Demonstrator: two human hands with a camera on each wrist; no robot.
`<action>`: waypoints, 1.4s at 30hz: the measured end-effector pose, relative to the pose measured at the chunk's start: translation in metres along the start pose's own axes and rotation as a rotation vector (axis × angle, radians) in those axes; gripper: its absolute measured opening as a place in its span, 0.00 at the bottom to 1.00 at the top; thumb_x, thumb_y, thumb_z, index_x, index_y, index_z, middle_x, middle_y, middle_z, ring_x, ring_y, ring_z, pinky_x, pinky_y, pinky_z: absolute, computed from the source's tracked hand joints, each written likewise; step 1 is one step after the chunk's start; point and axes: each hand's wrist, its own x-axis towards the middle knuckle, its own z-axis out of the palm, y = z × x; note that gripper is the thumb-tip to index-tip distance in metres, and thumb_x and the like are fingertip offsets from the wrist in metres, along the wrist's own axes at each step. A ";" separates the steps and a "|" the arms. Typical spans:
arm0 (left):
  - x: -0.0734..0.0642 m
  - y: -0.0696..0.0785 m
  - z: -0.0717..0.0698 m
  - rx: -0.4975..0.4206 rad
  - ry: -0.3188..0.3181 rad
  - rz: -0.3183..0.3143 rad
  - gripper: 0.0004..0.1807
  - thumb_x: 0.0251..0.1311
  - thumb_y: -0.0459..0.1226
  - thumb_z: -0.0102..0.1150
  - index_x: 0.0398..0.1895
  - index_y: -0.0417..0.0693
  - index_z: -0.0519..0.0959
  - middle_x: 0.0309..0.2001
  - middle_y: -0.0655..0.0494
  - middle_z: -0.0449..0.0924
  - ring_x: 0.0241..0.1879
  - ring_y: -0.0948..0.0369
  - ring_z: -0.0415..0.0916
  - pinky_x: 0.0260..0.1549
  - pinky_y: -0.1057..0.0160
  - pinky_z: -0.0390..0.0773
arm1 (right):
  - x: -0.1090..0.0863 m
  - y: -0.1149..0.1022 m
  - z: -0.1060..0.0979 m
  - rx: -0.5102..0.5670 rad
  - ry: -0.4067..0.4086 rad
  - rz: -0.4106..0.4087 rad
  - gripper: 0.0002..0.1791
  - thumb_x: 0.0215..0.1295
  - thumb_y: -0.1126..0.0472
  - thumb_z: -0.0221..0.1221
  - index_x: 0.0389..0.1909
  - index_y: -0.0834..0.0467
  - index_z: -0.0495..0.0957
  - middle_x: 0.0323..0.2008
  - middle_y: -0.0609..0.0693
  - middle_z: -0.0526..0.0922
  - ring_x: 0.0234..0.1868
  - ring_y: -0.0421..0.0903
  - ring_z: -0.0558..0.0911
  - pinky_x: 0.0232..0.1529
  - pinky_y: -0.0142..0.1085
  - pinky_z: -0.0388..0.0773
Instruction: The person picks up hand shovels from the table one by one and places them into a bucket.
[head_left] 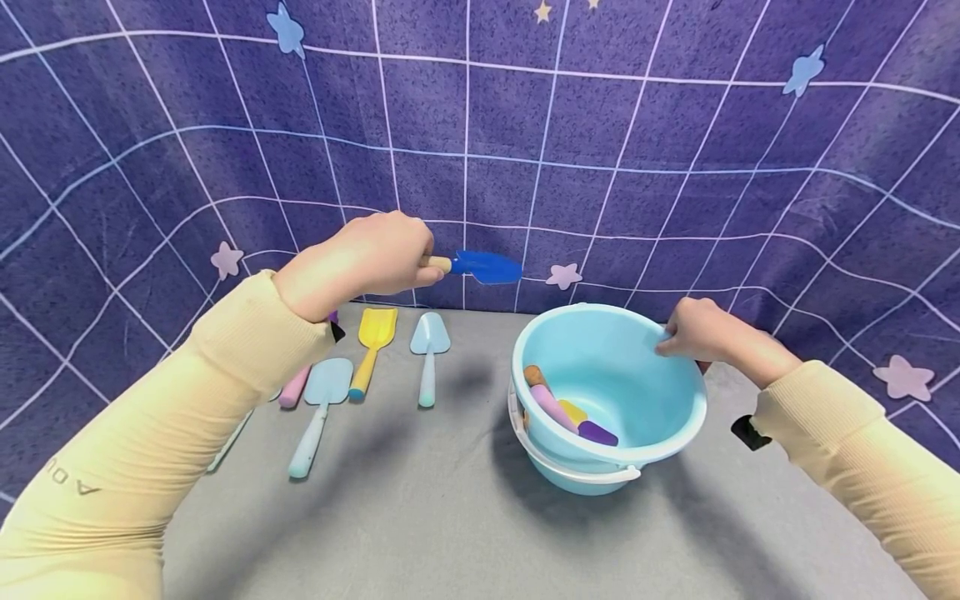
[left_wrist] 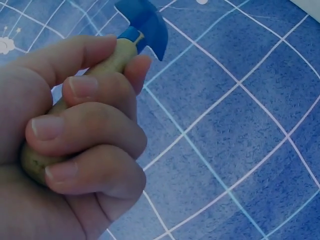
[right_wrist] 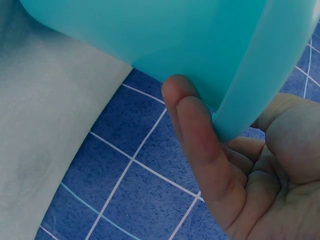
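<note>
My left hand (head_left: 386, 254) holds a toy trowel up above the table, its fingers wrapped around the wooden handle (left_wrist: 107, 65). The trowel's blue blade (head_left: 489, 267) points right, toward the bucket. On the right, my right hand (head_left: 701, 333) grips the rim of a light blue bucket (head_left: 678, 433), thumb inside and fingers along the outer wall, as the right wrist view shows. The bucket tilts toward me. Inside it lie a shovel with a pink and purple handle (head_left: 555, 408), a brown handle end (head_left: 533, 376) and something yellow (head_left: 573, 412).
Several toy tools lie on the grey table (head_left: 450, 517) at left: a yellow shovel (head_left: 377, 329), a light blue trowel (head_left: 430, 335), a pale blue shovel (head_left: 328, 382) and a pink handle (head_left: 295, 388). A purple gridded cloth (head_left: 585, 200) hangs behind. The bucket's white handle (head_left: 577, 477) hangs in front.
</note>
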 end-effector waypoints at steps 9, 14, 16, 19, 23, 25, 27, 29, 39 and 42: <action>0.012 0.008 0.002 -0.041 0.056 0.080 0.16 0.63 0.48 0.54 0.22 0.49 0.76 0.19 0.58 0.67 0.21 0.60 0.65 0.21 0.62 0.66 | 0.000 0.000 0.000 -0.004 -0.008 0.014 0.13 0.57 0.61 0.62 0.33 0.70 0.81 0.20 0.52 0.81 0.14 0.42 0.79 0.18 0.35 0.78; 0.020 0.016 0.003 -0.062 0.075 0.128 0.14 0.61 0.49 0.56 0.30 0.48 0.81 0.24 0.56 0.73 0.23 0.60 0.66 0.21 0.63 0.66 | 0.001 0.000 0.000 -0.006 -0.014 0.015 0.15 0.57 0.61 0.62 0.35 0.71 0.81 0.22 0.53 0.81 0.15 0.42 0.79 0.19 0.35 0.78; 0.023 0.020 0.004 -0.065 0.080 0.149 0.14 0.61 0.49 0.57 0.33 0.49 0.82 0.25 0.56 0.75 0.23 0.60 0.67 0.22 0.63 0.67 | 0.001 0.000 0.000 -0.008 -0.013 0.013 0.15 0.57 0.61 0.62 0.35 0.71 0.81 0.22 0.53 0.81 0.15 0.42 0.79 0.19 0.35 0.78; 0.028 0.025 0.005 -0.081 0.083 0.180 0.14 0.60 0.50 0.59 0.35 0.50 0.83 0.27 0.57 0.77 0.24 0.60 0.68 0.23 0.63 0.68 | 0.001 0.001 0.000 -0.006 -0.010 0.011 0.14 0.57 0.61 0.62 0.34 0.70 0.81 0.21 0.52 0.81 0.15 0.42 0.79 0.19 0.35 0.78; 0.035 0.031 0.009 -0.089 0.087 0.230 0.14 0.58 0.50 0.61 0.34 0.51 0.83 0.28 0.58 0.79 0.25 0.60 0.70 0.25 0.62 0.69 | 0.002 0.002 0.000 -0.004 -0.009 0.009 0.13 0.57 0.61 0.62 0.32 0.69 0.81 0.20 0.51 0.80 0.14 0.42 0.79 0.18 0.35 0.78; 0.038 0.034 0.010 -0.077 0.088 0.259 0.13 0.57 0.50 0.61 0.33 0.51 0.83 0.28 0.58 0.79 0.25 0.60 0.70 0.25 0.62 0.69 | 0.003 0.001 0.000 -0.008 -0.013 0.009 0.13 0.57 0.61 0.62 0.32 0.69 0.81 0.20 0.52 0.80 0.14 0.42 0.79 0.18 0.35 0.78; 0.041 0.037 0.012 -0.063 0.088 0.283 0.13 0.57 0.50 0.62 0.32 0.51 0.84 0.27 0.59 0.79 0.25 0.60 0.70 0.25 0.63 0.68 | 0.003 0.001 0.000 -0.009 -0.015 0.011 0.13 0.57 0.61 0.62 0.32 0.70 0.81 0.20 0.52 0.80 0.14 0.42 0.79 0.18 0.35 0.78; 0.045 0.041 0.014 -0.056 0.079 0.294 0.13 0.57 0.50 0.62 0.32 0.51 0.83 0.26 0.59 0.78 0.25 0.60 0.69 0.25 0.62 0.68 | 0.003 0.001 0.001 -0.009 -0.014 0.025 0.13 0.57 0.61 0.63 0.33 0.70 0.81 0.20 0.52 0.81 0.15 0.42 0.79 0.19 0.35 0.78; 0.064 0.062 0.026 -0.055 0.032 0.339 0.12 0.55 0.49 0.64 0.28 0.50 0.81 0.26 0.59 0.76 0.26 0.61 0.69 0.27 0.63 0.70 | 0.002 0.000 0.000 0.003 -0.017 0.019 0.14 0.57 0.61 0.62 0.35 0.71 0.81 0.22 0.53 0.81 0.16 0.43 0.80 0.19 0.35 0.78; 0.070 0.068 0.032 -0.061 0.017 0.347 0.12 0.54 0.49 0.65 0.25 0.51 0.81 0.25 0.60 0.75 0.25 0.62 0.68 0.25 0.64 0.70 | 0.002 0.000 0.000 0.002 -0.017 0.022 0.15 0.57 0.61 0.62 0.36 0.72 0.81 0.22 0.54 0.82 0.16 0.43 0.80 0.19 0.35 0.78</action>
